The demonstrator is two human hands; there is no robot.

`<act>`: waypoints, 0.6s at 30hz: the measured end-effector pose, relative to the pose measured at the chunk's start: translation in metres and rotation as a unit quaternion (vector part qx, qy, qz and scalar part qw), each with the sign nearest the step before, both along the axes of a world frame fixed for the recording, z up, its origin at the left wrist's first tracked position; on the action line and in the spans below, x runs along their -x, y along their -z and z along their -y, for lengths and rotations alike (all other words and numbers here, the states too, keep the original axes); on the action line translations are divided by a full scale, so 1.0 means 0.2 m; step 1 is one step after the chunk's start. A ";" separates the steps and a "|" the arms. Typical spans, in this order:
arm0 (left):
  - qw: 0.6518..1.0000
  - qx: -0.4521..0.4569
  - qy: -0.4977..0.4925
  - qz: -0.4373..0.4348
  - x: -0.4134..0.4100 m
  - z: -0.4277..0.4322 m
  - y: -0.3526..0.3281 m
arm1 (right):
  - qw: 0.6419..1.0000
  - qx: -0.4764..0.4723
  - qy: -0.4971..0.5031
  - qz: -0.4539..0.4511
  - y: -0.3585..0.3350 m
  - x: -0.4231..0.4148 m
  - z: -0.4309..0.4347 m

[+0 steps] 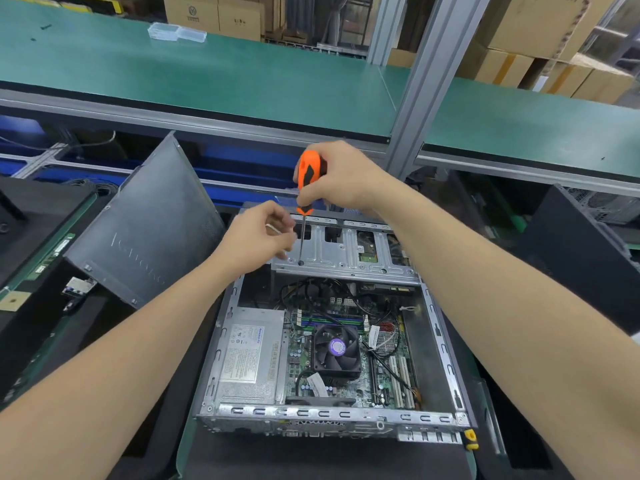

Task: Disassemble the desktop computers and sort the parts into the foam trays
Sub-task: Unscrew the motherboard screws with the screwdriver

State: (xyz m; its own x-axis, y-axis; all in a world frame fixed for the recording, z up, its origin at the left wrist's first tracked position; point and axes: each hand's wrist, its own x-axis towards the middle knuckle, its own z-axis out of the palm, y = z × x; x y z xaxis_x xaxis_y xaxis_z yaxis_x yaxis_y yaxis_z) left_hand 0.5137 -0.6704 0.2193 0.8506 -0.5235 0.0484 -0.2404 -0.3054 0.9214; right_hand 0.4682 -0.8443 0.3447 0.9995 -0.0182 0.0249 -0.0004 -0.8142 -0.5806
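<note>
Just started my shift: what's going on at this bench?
A person is working at the drive cage of an open desktop case. Their right hand holds an orange screwdriver upright, tip on the cage; the left hand sits beside its shaft. The side panel leans at left; power supply and fan sit inside.

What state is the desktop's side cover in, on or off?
Off: the chassis lies open, showing the power supply and CPU fan; the grey cover leans tilted to its left.

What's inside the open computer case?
A grey power supply at left, a motherboard with a black cooler fan, black cables, and a metal drive cage at the far end. Much beneath that cage is covered.
</note>
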 end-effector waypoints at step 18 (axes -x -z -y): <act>0.836 -0.494 0.161 -0.176 0.09 0.15 0.27 | 0.993 -0.101 -0.004 0.060 0.45 0.07 -0.01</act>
